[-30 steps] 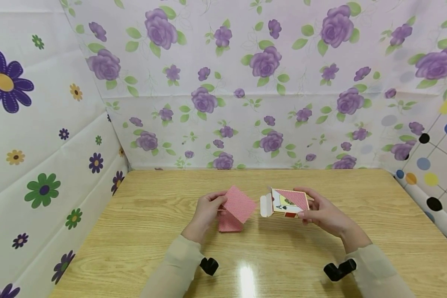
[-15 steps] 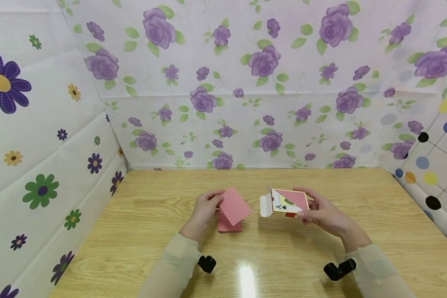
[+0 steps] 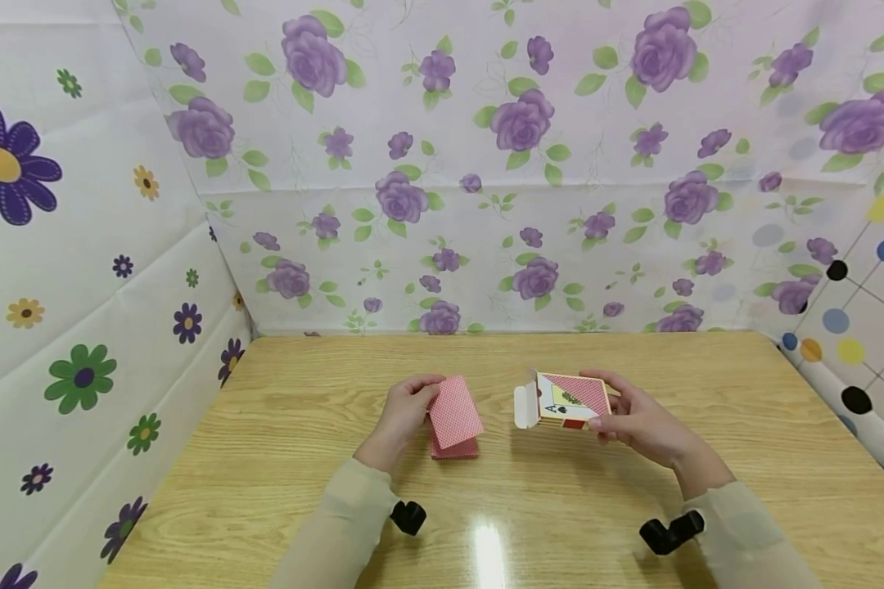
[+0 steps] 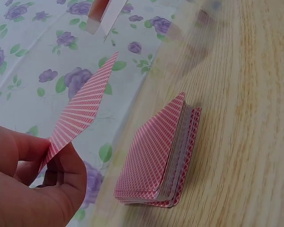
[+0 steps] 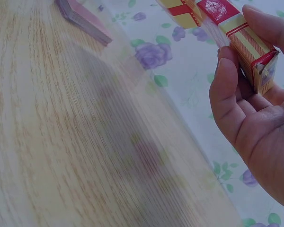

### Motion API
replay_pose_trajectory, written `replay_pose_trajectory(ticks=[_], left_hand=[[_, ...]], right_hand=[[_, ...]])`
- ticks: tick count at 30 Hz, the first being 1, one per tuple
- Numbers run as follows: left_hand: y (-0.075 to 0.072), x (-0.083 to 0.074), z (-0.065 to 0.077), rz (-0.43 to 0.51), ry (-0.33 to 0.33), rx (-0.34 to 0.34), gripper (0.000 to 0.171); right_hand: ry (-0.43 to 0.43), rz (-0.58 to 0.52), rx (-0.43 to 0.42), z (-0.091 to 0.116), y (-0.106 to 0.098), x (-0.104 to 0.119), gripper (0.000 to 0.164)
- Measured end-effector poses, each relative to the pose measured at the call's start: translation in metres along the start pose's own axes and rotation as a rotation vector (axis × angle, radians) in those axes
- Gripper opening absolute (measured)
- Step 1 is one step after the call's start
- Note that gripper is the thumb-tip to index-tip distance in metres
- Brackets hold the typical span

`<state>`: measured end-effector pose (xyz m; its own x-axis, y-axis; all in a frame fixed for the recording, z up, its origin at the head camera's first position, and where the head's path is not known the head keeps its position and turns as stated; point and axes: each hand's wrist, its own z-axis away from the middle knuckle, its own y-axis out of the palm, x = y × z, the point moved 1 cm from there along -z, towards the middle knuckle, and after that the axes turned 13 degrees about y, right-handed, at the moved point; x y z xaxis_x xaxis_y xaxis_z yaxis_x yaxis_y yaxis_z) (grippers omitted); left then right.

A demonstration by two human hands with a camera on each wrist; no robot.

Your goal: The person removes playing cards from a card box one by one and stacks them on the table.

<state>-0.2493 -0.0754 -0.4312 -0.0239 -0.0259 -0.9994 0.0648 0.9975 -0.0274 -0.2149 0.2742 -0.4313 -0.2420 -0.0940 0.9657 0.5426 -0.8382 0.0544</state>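
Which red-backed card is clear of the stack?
The card pinched in the left hand, tilted in the air; the others visible lie in the stack on the table.

Fingers (image 5: 225, 87) grip a red-and-yellow box (image 5: 251, 43); a card stack (image 5: 83, 20) lies on the wooden table (image 5: 33, 123)

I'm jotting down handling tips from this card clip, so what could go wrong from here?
The left hand pinches the card near one edge, so it might slip or bend.
The deck on the table isn't squared, so a knock could spread it.
The card box in the right hand has its flap open, which might catch and crease.
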Motion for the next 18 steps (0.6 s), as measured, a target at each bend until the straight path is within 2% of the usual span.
replay_pose_trajectory(ticks=[11, 18], left_hand=[[-0.0040, 0.0032, -0.0023, -0.103, 0.034, -0.004, 0.035], [-0.0040, 0.0023, -0.0034, -0.068, 0.023, -0.076, 0.033]], right_hand=[[-0.004, -0.005, 0.010, -0.0006, -0.0007, -0.0010, 0.073], [-0.001, 0.001, 0.001, -0.0007, -0.0008, -0.0008, 0.073]])
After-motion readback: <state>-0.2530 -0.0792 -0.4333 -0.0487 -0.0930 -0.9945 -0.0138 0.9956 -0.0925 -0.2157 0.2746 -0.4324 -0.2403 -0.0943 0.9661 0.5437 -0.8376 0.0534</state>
